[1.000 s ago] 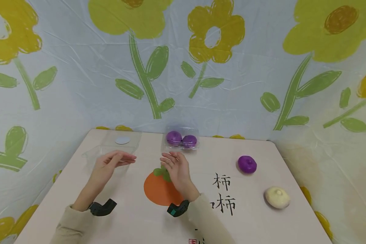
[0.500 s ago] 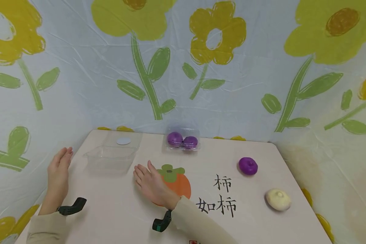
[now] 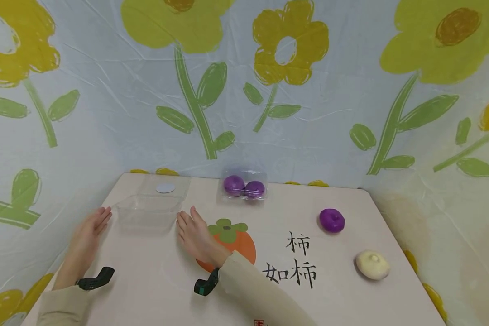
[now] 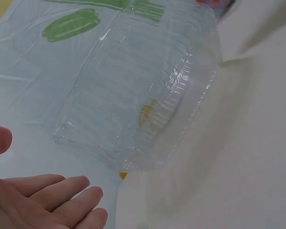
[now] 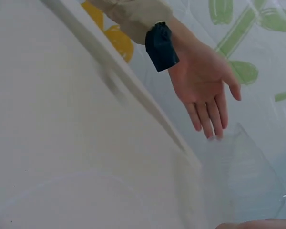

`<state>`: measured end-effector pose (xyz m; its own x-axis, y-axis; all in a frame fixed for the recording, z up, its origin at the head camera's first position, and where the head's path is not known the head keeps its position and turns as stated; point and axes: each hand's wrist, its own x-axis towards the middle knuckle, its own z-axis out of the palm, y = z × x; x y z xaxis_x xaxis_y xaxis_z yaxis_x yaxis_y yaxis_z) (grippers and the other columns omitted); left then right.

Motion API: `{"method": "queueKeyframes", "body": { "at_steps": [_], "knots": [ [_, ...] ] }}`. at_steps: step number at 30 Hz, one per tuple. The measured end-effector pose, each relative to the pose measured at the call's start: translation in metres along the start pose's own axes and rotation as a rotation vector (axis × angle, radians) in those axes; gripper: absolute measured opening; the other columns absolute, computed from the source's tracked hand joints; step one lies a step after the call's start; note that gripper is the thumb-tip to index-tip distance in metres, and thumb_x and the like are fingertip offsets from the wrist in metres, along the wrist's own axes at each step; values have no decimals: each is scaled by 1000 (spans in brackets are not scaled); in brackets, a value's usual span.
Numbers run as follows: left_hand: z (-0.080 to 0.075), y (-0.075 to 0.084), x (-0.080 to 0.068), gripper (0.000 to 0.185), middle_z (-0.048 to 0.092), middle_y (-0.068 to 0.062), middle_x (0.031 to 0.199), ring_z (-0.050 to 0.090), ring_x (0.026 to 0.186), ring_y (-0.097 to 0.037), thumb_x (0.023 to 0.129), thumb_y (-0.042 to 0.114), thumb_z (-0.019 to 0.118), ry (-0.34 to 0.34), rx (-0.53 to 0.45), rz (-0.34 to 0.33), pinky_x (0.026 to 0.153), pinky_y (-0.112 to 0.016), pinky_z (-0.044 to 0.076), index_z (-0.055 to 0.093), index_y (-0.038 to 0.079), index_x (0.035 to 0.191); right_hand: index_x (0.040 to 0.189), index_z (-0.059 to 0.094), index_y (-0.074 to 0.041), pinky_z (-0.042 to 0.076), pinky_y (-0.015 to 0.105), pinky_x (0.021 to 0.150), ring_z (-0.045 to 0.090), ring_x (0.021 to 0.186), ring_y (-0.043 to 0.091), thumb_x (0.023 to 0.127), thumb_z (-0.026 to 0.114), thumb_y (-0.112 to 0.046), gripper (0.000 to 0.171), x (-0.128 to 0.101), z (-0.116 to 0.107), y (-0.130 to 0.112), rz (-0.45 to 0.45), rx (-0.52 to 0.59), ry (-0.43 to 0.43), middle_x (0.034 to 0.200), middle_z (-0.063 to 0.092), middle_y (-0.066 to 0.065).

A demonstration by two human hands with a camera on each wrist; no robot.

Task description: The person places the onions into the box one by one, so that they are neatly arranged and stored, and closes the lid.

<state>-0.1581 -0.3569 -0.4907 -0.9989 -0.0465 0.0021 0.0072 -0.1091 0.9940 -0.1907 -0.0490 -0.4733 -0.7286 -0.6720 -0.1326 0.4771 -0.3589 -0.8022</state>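
The empty clear container (image 3: 148, 212) stands at the table's (image 3: 167, 290) far left, lid hinged back behind it. The left hand (image 3: 90, 228) and right hand (image 3: 192, 233) flank it, fingers straight and relaxed, holding nothing; I cannot tell if either touches the walls. The closed box of purple buns (image 3: 244, 186) lies right of the container. Judgement: press both sides evenly, since thin plastic buckles.

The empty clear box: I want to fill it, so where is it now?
In the head view the empty clear box sits at the table's far left, between the open left hand and right hand, left of the closed box of purple buns.
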Motion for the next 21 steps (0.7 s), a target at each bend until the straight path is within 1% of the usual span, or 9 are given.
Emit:
{"method": "queueKeyframes", "body": {
  "at_steps": [5,8,11,14,15,18,21],
  "knots": [
    [6,2,1,77,5,-14,162,33,137,4,108,42,33,-11,23,-15,117,-18,15,-4,-7,154,157,-6,-1,-4,45,122,-9,151,30,100,16,-66,89,5,1,5,4,-14,19,166,-7,13],
    [7,3,1,77,9,-13,161,40,131,9,108,41,34,-24,16,-16,116,-18,19,-3,-8,154,157,-6,-2,-4,45,122,-8,151,30,101,15,-65,87,6,2,6,7,-23,13,166,-6,12],
    [7,4,0,77,16,-10,159,46,124,12,108,39,34,-45,14,-9,114,-16,25,-4,-10,153,158,-5,-3,-3,46,122,-7,151,29,101,15,-66,87,6,3,5,14,-33,-3,166,-5,12],
    [7,6,-2,78,22,-7,156,49,119,13,108,37,36,-62,12,-11,110,-14,30,-6,-12,152,158,-5,-3,-3,47,122,-7,151,30,101,15,-65,87,4,4,4,28,-38,-25,166,-5,12],
    [7,7,-3,78,24,-6,155,50,119,14,108,38,36,-65,28,-11,109,-13,32,-6,-12,151,157,-5,-2,-3,47,122,-7,151,30,101,14,-65,87,4,5,4,32,-38,-33,166,-5,13],
    [7,8,-7,80,38,3,150,51,117,13,108,37,37,-63,46,-16,106,-12,34,-6,-14,150,157,-5,0,-4,46,122,-8,151,31,102,13,-63,85,1,5,2,51,-29,-45,165,-6,14],
    [5,9,-13,79,55,13,136,55,115,11,108,36,38,-66,66,-20,99,-8,40,-5,-16,150,156,-4,3,-3,46,122,-7,151,33,103,14,-60,84,-5,5,1,78,-20,-54,165,-5,17]
  ]
}}
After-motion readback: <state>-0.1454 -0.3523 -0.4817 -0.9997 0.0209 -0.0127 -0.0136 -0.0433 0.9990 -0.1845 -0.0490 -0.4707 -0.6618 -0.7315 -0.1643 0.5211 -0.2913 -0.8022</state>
